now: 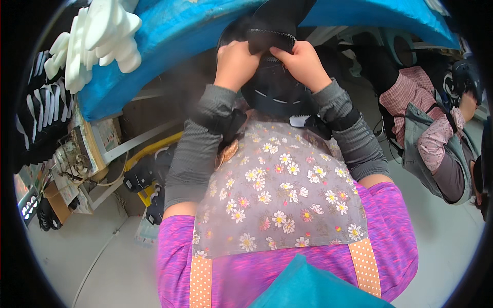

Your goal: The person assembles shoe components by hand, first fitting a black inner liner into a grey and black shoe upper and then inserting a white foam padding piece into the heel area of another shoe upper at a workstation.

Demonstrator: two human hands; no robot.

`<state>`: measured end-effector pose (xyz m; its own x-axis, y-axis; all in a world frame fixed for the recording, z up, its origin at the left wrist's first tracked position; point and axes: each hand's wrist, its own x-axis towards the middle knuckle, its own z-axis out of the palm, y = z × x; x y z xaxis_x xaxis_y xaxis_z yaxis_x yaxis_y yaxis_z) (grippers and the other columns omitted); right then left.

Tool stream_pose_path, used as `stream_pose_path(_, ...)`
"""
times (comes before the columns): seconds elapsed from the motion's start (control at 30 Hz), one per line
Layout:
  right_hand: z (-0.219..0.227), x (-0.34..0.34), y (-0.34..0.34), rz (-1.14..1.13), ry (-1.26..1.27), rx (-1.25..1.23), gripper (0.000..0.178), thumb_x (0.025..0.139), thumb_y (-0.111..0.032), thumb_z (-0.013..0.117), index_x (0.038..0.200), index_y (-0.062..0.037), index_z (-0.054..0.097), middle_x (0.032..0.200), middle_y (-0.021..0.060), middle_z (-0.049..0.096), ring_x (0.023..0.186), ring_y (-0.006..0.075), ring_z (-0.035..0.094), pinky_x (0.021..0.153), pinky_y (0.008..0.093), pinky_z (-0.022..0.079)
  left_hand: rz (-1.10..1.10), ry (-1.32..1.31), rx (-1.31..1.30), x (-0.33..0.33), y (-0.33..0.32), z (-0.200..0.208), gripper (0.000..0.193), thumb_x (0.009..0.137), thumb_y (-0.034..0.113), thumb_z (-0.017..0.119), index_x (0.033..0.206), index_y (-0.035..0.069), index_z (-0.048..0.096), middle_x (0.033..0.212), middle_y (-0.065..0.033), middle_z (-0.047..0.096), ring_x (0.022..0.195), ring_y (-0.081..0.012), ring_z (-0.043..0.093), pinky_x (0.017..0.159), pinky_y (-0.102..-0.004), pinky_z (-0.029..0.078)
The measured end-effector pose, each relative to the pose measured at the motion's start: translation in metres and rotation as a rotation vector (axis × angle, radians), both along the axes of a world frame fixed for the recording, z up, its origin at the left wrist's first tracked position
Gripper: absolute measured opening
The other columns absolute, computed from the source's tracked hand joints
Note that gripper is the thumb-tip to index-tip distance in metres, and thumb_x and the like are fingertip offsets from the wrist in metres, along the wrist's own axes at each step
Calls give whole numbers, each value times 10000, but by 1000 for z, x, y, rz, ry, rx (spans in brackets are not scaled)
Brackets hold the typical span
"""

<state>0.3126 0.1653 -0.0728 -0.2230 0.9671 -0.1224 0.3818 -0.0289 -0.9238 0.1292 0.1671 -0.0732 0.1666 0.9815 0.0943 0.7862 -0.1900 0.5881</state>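
Observation:
A black fabric piece (271, 40) with a line of white zigzag stitching is stretched between my two hands at the edge of the blue-covered table. My left hand (237, 64) pinches its left side, fingers curled behind the cloth. On the other side, my right hand (304, 62) grips it with the thumb laid along the stitched edge. Below my hands more black material (275, 90) with white stitch lines rests against my flowered apron (280, 195). The far part of the piece reaches up onto the table.
White foam shapes (100, 41) are stacked on the blue-covered table (169, 38) at the far left. Black pieces with white strips (45, 115) hang beside them. Black items lie by a yellow bar (154, 146). A co-worker (434, 128) sits close at the right.

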Motion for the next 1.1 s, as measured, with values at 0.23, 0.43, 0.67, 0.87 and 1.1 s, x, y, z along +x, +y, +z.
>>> stream_pose_path(0.23,7,-2,7,20,-202,55,374,854,-341,677,785,26,687,618,191,620,560,324,622,561,377,493,0,128,-47,-4,10,-8,369,865,389,632,906,34,723,801,-211,683,797,-392,667,743,-447,527)
stream_pose_path(0.43,0,-7,11,9,-244,46,407,844,-348,679,740,45,665,610,206,602,574,358,618,567,404,500,19,193,-181,-1,19,-22,395,864,421,613,894,43,725,823,-196,693,835,-391,669,782,-451,520)
stream_pose_path(0.67,-25,-3,9,-35,-132,125,386,825,-333,691,739,43,665,626,230,592,595,373,619,565,406,494,22,61,-171,0,8,-9,373,857,389,617,982,51,713,920,-220,685,923,-398,650,826,-450,506)
stream_pose_path(0.87,-3,-14,1,-58,-181,308,364,835,-350,678,779,10,682,661,220,606,625,398,609,573,430,488,70,-119,-195,-7,4,-2,408,858,477,586,948,106,734,875,-171,697,889,-367,652,802,-429,495)
stream_pose_path(1.1,0,-16,5,-73,-320,193,411,866,-372,637,730,15,666,680,215,612,649,398,619,599,443,504,84,-108,-210,-3,14,-28,409,843,451,588,896,69,723,851,-169,698,850,-372,655,793,-440,495)
